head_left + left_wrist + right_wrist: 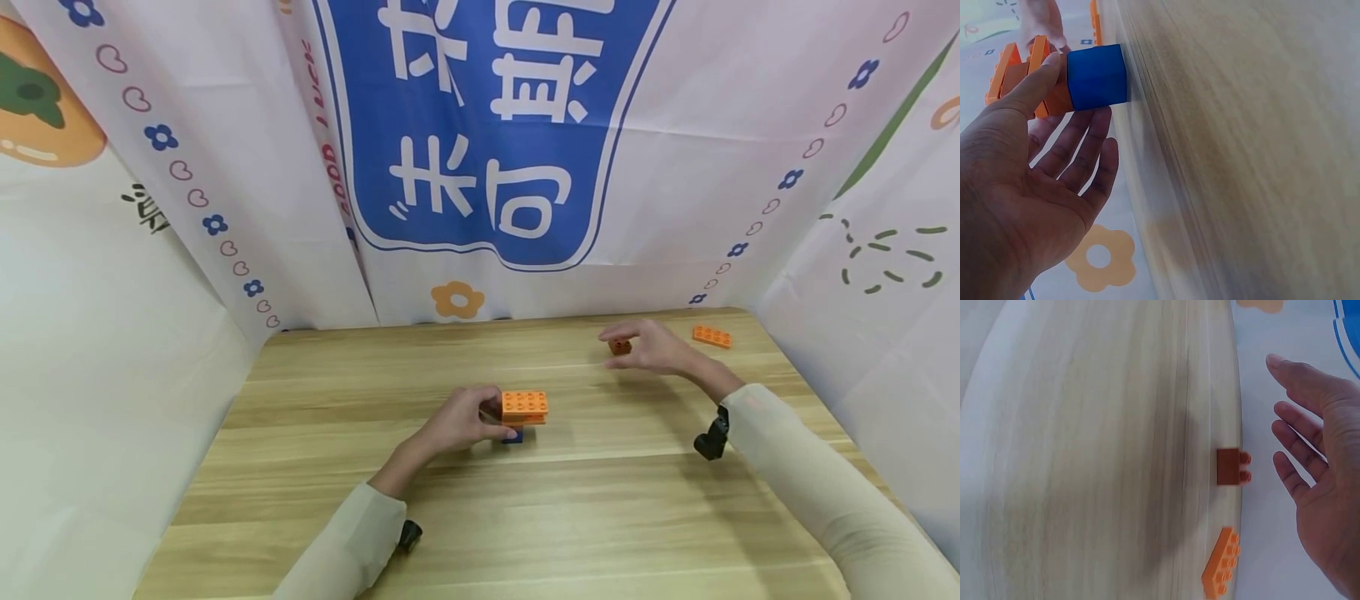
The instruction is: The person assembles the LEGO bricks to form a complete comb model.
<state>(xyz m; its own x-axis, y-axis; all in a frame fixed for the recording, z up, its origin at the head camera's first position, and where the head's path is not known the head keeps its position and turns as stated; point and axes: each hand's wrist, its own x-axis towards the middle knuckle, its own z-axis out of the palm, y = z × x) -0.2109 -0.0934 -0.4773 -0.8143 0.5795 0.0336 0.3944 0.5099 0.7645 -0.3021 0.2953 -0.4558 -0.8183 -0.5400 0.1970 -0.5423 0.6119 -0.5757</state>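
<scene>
In the head view my left hand pinches a stack of toy building bricks on the table. A studded orange plate tops this stack. The left wrist view shows a blue brick at its base, brownish-orange bricks and a second orange plate above, with the thumb against the side. My right hand hovers by a small reddish-brown brick near the table's back edge. In the right wrist view, gently bent fingers stand apart from that brick, whose studs face up.
An orange plate with studs lies at the back right of the wooden table. Printed cloth rises behind the back edge and along both sides. Dark wrist cameras sit on both sleeves.
</scene>
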